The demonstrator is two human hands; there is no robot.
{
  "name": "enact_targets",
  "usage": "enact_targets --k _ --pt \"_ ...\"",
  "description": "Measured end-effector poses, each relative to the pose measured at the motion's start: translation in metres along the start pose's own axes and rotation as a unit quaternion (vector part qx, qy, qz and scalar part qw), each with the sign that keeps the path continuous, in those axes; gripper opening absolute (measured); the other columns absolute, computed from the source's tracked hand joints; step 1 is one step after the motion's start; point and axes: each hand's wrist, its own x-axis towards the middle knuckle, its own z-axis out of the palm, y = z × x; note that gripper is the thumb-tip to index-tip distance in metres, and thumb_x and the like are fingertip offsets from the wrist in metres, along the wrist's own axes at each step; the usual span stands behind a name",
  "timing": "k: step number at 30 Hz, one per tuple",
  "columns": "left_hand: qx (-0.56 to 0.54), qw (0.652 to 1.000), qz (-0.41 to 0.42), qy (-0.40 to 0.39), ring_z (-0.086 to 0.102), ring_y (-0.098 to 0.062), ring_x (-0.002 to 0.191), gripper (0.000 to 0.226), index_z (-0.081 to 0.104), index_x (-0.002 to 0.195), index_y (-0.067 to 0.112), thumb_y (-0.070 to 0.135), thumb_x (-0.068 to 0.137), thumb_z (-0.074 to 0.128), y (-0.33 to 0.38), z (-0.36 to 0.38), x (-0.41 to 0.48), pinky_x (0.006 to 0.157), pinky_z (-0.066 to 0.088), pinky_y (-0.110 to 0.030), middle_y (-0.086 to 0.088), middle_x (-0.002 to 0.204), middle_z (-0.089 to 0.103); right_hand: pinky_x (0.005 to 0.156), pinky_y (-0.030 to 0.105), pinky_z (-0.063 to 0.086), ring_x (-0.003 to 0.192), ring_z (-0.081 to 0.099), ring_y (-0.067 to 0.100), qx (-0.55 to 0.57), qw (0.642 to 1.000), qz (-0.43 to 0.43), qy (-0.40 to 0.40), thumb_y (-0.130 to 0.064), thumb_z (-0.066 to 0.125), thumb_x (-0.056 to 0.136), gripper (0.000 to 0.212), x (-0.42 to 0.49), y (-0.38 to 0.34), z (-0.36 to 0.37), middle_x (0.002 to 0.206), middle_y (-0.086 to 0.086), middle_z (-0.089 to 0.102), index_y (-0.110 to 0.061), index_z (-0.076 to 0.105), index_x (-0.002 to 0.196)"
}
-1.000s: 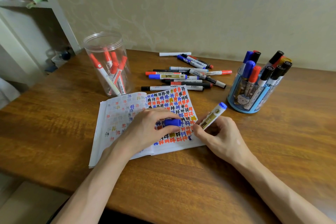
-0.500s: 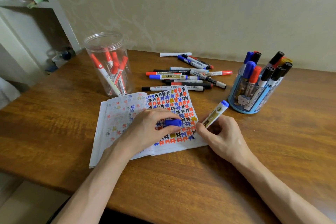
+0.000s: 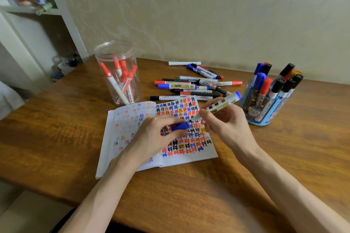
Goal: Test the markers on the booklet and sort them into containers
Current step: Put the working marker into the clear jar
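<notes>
An open booklet (image 3: 132, 128) covered in red, blue, black and yellow marks lies on the wooden table (image 3: 56, 138). My left hand (image 3: 157, 138) rests on the page and pinches a blue cap (image 3: 180, 126). My right hand (image 3: 225, 125) grips a blue marker (image 3: 223, 104), raised above the page, its tip pointing at the cap a short way off. A clear jar (image 3: 117, 72) at the back left holds several red markers. A blue holder (image 3: 265, 108) at the right holds several mixed markers. Loose markers (image 3: 189, 87) lie behind the booklet.
A white strip (image 3: 184, 63) lies near the wall behind the loose markers. White shelving (image 3: 56, 11) stands to the left beyond the table edge. The table's front edge runs just below the booklet.
My right hand has lifted the blue marker off the lower right of the page and swung its tip toward the cap in my left hand. The left hand stayed in place.
</notes>
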Motion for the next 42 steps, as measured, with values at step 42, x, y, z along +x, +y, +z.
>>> enact_targets --k 42 --pt "-0.030 0.999 -0.040 0.013 0.067 -0.012 0.097 0.024 0.073 0.117 0.015 0.027 0.101 0.059 0.004 -0.002 -0.008 0.081 0.058 -0.046 0.000 0.106 0.074 0.070 0.023 0.058 0.072 0.075 0.015 0.019 0.996 -0.072 -0.041 -0.030 0.064 0.101 0.036 -0.010 0.016 0.026 0.077 0.003 0.077 -0.008 0.074 0.074"
